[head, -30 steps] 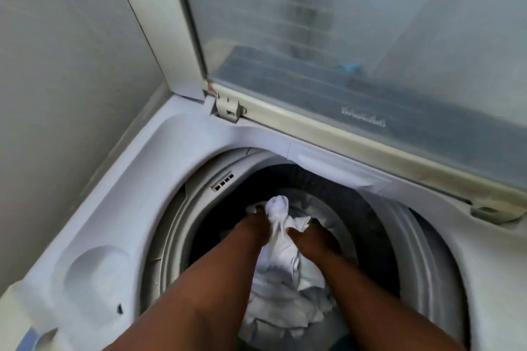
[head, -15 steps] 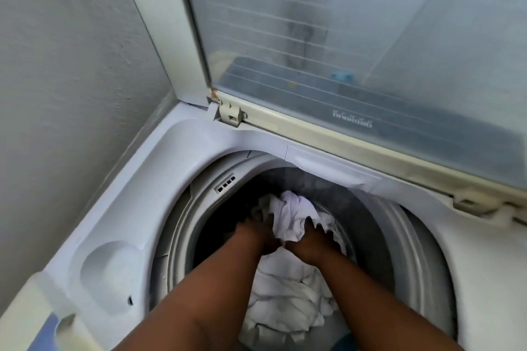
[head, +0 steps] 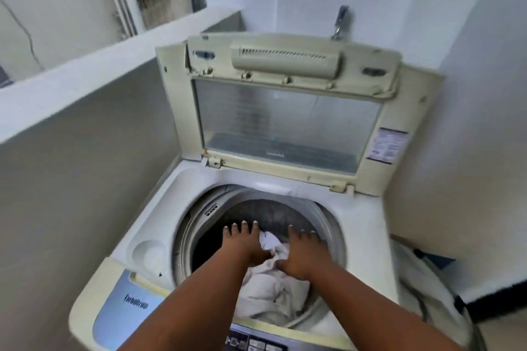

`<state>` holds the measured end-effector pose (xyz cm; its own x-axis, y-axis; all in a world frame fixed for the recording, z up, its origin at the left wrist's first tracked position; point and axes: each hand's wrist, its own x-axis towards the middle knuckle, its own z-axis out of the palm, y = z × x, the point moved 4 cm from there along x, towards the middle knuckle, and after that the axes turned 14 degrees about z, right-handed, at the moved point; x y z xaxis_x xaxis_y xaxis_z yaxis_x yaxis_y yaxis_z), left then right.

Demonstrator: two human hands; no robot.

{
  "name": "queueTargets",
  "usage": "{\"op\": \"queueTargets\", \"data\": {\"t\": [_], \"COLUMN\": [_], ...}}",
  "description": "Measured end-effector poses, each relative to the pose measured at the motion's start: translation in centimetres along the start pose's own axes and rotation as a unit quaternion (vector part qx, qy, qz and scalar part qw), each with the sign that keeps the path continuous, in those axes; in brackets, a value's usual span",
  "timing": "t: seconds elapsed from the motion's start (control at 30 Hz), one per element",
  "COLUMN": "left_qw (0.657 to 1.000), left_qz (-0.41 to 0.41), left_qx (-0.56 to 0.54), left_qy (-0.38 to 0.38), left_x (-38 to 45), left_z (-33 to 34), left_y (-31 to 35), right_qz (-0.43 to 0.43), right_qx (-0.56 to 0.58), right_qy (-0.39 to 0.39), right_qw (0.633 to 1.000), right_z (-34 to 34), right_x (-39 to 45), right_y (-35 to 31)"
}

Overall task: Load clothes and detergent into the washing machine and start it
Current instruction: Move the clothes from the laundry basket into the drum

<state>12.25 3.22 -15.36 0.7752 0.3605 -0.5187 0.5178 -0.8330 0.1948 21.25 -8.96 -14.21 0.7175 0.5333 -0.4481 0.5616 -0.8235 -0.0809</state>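
White clothes (head: 271, 291) lie in the drum (head: 322, 216) under the left hand (head: 242, 245) and right hand (head: 302, 253), fingers spread and holding nothing; better press the pile evenly down.

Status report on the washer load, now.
Left hand open, right hand open, both flat over the drum. White clothes inside drum. Lid up. Nothing blocking.

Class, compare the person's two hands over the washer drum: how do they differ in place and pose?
The left hand reaches farther toward the lid than the right hand. The left hand's fingers lie closer together; the right hand's splay wider. Both are open, palms down, above the white clothes.
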Motion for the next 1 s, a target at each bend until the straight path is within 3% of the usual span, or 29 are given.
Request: {"op": "queueTargets", "data": {"t": [0.13, 0.3, 0.43, 0.6, 0.77, 0.9, 1.0], "left_qw": [0.999, 0.995, 0.991, 0.977, 0.98, 0.986, 0.987], "left_qz": [0.037, 0.07, 0.1, 0.184, 0.18, 0.154, 0.143], "left_qx": [-0.005, 0.012, 0.028, 0.051, 0.068, 0.067, 0.057], "left_qy": [0.035, 0.071, 0.086, 0.092, 0.057, 0.007, -0.039], "left_x": [-2.1, -3.5, -3.8, -3.1, -0.2, 4.2, 7.9], "left_z": [-3.1, -4.2, -2.1, 0.2, 3.2, 6.4, 9.1], "left_y": [6.4, 16.5, 27.3, 39.7, 43.4, 43.3, 42.8], "right_qz": [-0.016, -0.017, 0.01, 0.068, 0.128, 0.158, 0.15], "right_qx": [0.008, -0.003, 0.0, 0.051, 0.076, 0.114, 0.079], "right_qy": [0.042, 0.072, 0.095, 0.055, 0.026, -0.024, -0.083], "right_qw": [0.999, 0.997, 0.995, 0.995, 0.989, 0.981, 0.982], "right_z": [-3.4, -6.5, -7.5, -7.5, -6.4, -3.1, 0.3], "right_x": [-3.4, -7.2, -9.8, -11.4, -9.8, -6.0, -2.2], "right_y": [2.8, 10.9, 21.7, 35.7, 44.8, 48.0, 49.7]}}
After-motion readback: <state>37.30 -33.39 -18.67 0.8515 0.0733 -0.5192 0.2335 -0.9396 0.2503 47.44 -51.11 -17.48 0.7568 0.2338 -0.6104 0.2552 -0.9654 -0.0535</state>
